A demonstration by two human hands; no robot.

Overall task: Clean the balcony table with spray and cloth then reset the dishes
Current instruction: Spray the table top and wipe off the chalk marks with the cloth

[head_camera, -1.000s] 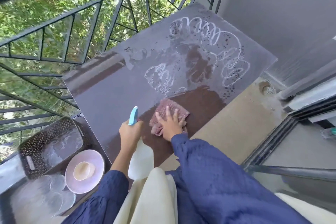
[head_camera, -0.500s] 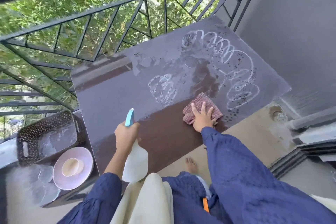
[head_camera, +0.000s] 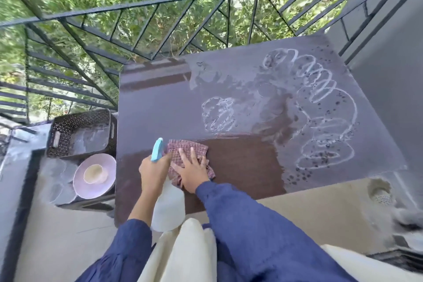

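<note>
The dark brown balcony table (head_camera: 160,107) carries white looped streaks and dark specks over its far and right parts; a band near me looks wiped and darker. My right hand (head_camera: 193,170) presses flat, fingers spread, on a pink checked cloth (head_camera: 183,150) near the table's front left. Just left of it, my left hand (head_camera: 153,173) grips a white spray bottle (head_camera: 169,207) with a blue trigger head (head_camera: 157,149), held upright by the front edge. The dishes stand left of the table: a pink plate (head_camera: 91,188) with a cream bowl (head_camera: 95,174) on it, next to clear glass dishes (head_camera: 58,181).
A dark perforated basket (head_camera: 61,130) stands on a low surface left of the table, behind the dishes. A black metal railing (head_camera: 137,9) runs along the far and left sides, with greenery beyond. A floor drain (head_camera: 381,192) lies in the beige floor at right, by a grey wall.
My right hand slid the cloth left along the table's front, from the right side to beside the spray bottle, leaving a wider dark wiped band. The left hand kept hold of the bottle.
</note>
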